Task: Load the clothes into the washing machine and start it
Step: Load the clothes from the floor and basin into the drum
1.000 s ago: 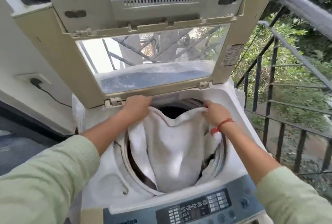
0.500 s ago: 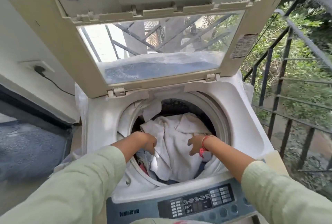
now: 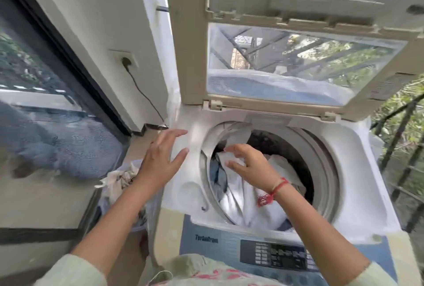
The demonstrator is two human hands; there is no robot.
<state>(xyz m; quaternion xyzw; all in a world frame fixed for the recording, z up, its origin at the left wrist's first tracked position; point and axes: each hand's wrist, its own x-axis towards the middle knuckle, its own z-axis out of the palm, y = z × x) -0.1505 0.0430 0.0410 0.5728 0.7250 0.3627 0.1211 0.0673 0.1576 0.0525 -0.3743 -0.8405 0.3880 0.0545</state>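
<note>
Centre and right: a white and cream top-loading washing machine (image 3: 358,182), its cream-framed lid (image 3: 190,56) with a clear window pane raised upright at the back. Inside the round grey-rimmed drum (image 3: 321,171), a crumpled white cloth (image 3: 243,207) heaped over most of the opening, with a blue garment (image 3: 220,177) tucked against the drum's left wall. Along the near edge of the machine, a blue-grey control panel (image 3: 275,256) with rows of small buttons, untouched. Left hand (image 3: 160,159) open, palm down, fingers straight and spread, over the machine's white top deck at the left of the drum, holding nothing; whether touching the deck or just above it, impossible to tell. Right hand (image 3: 250,166) over the left part of the drum, just above the white cloth, fingers loosely curved and apart, gripping nothing that shows. Round the right wrist, a red thread bracelet (image 3: 275,190). Pale green sleeves on both forearms. On the floor just beside the machine's left side, below the left forearm, a bundle of pale mixed laundry (image 3: 119,179), blurred. Further back on the white wall, a white socket (image 3: 125,60) with a black plug in it, and a thin black cable (image 3: 144,95) trailing down toward the machine. At the far right, a dark metal railing (image 3: 397,138) with green foliage behind.
</note>
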